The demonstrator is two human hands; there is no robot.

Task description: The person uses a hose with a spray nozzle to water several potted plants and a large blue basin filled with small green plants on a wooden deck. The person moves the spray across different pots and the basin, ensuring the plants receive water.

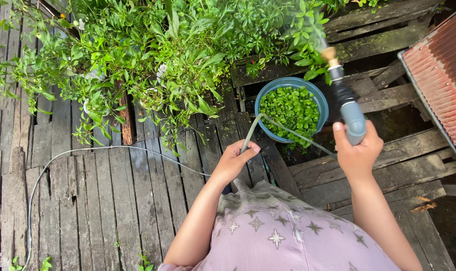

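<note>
While right hand (357, 150) fingers clamp the sprayer (346, 103) over deck planks (112, 190), left hand (234, 161) pinches hose (251, 131), seemingly, beside blue pot (291, 109).

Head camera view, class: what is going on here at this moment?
A person stands on a weathered wooden deck among leafy plants. The right hand grips a grey spray nozzle with a brass tip, pointed toward the foliage, with a faint spray at the tip. The left hand holds the thin hose, which loops across the boards. Between the hands sits a blue pot full of small green leaves.
</note>
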